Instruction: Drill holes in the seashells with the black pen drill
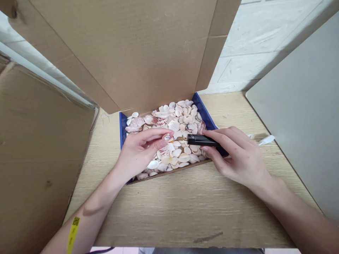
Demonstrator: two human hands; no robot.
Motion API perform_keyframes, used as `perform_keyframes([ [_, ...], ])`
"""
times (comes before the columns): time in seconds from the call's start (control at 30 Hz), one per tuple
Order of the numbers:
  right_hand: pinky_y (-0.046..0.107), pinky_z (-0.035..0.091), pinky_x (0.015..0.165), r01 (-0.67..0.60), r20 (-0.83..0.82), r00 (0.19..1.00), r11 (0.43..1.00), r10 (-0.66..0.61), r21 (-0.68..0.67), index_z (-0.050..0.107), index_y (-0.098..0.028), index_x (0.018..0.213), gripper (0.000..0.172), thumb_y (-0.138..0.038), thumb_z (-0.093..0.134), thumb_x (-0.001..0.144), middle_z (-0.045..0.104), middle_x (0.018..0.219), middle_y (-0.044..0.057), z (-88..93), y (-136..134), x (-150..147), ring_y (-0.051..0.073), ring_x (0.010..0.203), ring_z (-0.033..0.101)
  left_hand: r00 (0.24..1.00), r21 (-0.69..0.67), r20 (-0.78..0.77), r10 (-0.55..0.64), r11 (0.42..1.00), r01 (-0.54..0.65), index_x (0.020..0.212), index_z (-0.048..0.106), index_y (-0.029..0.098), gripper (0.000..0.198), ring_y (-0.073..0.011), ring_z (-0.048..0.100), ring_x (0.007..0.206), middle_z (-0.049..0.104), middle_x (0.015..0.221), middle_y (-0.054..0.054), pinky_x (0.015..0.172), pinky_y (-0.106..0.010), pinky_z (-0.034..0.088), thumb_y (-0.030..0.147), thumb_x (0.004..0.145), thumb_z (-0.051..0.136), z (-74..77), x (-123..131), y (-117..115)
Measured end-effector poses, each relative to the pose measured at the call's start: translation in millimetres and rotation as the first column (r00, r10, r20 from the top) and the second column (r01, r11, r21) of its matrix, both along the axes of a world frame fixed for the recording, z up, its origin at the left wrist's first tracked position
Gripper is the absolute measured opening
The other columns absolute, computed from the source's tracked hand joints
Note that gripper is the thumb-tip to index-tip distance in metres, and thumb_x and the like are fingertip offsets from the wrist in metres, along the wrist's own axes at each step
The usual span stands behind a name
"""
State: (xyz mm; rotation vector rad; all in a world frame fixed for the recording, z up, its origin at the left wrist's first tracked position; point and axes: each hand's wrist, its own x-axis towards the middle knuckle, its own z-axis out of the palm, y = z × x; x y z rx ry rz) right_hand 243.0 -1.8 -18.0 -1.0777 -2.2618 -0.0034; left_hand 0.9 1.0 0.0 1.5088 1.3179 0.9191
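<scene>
At frame centre, we note the left hand [140,150] pinching 1 shell [166,137]; the right hand [235,155] grips a black tool [201,140]. Risk: tool pressure cracks the shell.

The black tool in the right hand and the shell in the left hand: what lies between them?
In the head view, only the tool's brass tip spans the gap toward the shell; below lie loose shells in the blue box.

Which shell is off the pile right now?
The small shell pinched in the left hand, at the black tool's tip; the others lie loose in the box.
</scene>
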Motion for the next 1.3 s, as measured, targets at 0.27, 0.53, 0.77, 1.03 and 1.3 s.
perform_keyframes([
  [0.27,0.03,0.048,0.064,-0.036,0.016,0.999,0.998,0.035,0.055,0.056,-0.015,0.112,0.032,-0.02,0.062,0.081,0.066,0.088,0.007,3.6,0.6,1.0,0.017,0.073,0.057,1.0,-0.02,-0.012,-0.021,1.0,0.02,0.096,0.071,0.022,0.017,-0.0162,0.068,0.095,0.073,0.102,0.0,0.083,-0.026,0.055,0.022,0.081,0.064,2.2,1.5,-0.5],
  [0.53,0.03,0.048,0.064,-0.018,0.012,1.0,0.999,0.018,0.048,0.056,-0.017,0.111,0.031,-0.021,0.061,0.082,0.066,0.088,0.007,2.6,-0.2,0.7,0.016,0.074,0.057,0.999,-0.023,-0.029,-0.029,0.999,0.028,0.096,0.07,0.022,0.017,-0.0164,0.068,0.095,0.073,0.103,-0.001,0.082,-0.026,0.055,0.023,0.081,0.064,2.3,0.9,-0.1],
  [0.77,0.03,0.047,0.064,-0.008,0.004,1.0,0.998,0.008,0.058,0.057,-0.016,0.109,0.029,-0.019,0.061,0.081,0.066,0.087,0.007,4.2,0.2,-0.7,0.017,0.073,0.057,0.998,-0.016,-0.055,-0.042,0.999,0.042,0.097,0.07,0.022,0.017,-0.0157,0.068,0.093,0.073,0.103,-0.001,0.079,-0.025,0.055,0.024,0.081,0.064,2.3,0.8,0.2],
  [1.03,0.03,0.047,0.062,-0.001,0.006,1.0,0.999,0.001,0.051,0.056,-0.019,0.111,0.029,-0.021,0.061,0.082,0.066,0.087,0.005,3.6,-0.2,0.0,0.017,0.073,0.057,0.999,-0.022,-0.037,-0.033,0.999,0.032,0.097,0.071,0.023,0.017,-0.0156,0.068,0.094,0.073,0.103,-0.001,0.081,-0.025,0.055,0.023,0.081,0.064,2.3,1.2,-0.3],
  [1.3,0.035,0.05,0.075,-0.013,0.017,1.0,0.97,0.009,0.242,0.056,-0.018,0.112,0.037,-0.015,0.065,0.076,0.065,0.099,0.009,6.8,1.9,1.6,0.021,0.087,0.059,0.988,-0.106,-0.076,-0.132,0.987,0.124,0.096,0.072,0.019,0.02,-0.0149,0.068,0.082,0.074,0.095,-0.002,0.073,-0.024,0.055,0.023,0.077,0.067,2.0,1.6,-0.4],
])
